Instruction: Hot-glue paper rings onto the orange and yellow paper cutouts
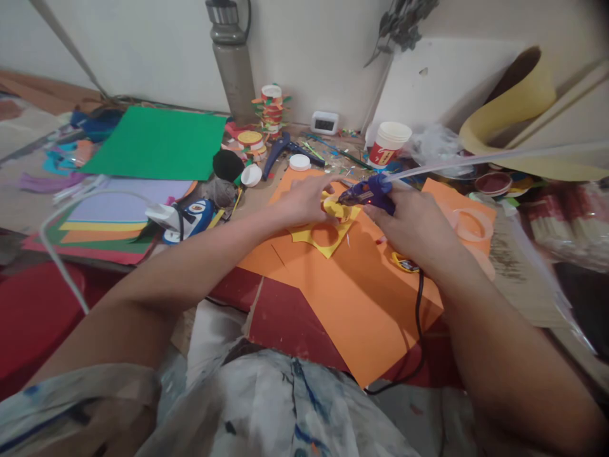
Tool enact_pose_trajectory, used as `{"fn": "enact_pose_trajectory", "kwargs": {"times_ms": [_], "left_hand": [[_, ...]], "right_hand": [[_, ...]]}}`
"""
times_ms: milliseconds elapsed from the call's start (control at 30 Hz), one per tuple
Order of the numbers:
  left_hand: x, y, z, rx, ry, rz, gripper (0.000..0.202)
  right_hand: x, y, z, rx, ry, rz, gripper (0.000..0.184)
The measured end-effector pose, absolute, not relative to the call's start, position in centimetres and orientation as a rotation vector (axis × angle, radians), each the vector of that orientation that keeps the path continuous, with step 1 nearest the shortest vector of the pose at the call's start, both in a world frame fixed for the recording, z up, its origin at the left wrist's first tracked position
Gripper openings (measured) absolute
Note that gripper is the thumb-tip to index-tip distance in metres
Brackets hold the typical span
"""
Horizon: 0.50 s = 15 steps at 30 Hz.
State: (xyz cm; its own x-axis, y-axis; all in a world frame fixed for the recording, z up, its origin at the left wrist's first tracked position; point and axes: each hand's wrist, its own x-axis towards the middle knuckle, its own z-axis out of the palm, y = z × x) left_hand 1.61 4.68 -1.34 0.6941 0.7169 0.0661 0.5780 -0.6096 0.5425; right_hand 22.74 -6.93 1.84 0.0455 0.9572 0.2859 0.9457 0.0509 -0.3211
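My right hand (413, 219) grips a blue hot glue gun (379, 193), with a long clear glue stick reaching out of its back toward the right. The gun's dark nozzle points left, at a small round yellow piece (332, 207) pinched in the fingers of my left hand (308, 199). Whether the nozzle touches the piece I cannot tell. Beneath my left hand lies a yellow paper (327, 249) with a round hole cut in it, on top of a large orange sheet (349, 311). A black cord trails down from the gun's side.
Left, a green sheet (162, 143) lies above stacked coloured paper (128, 202). A grey bottle (233, 76), a small decorated paper cylinder (273, 111), a white clock (325, 123) and paper cups (389, 146) line the wall. A roll of tape (472, 225) is at right.
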Motion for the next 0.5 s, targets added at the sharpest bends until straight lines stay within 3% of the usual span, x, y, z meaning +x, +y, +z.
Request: {"fn": "enact_pose_trajectory", "kwargs": {"times_ms": [500], "left_hand": [[2.1, 4.2, -1.6, 2.329, 1.006, 0.43, 0.094]], "right_hand": [[22.7, -6.8, 0.5, -1.928, -1.932, -0.056, 0.031]]}}
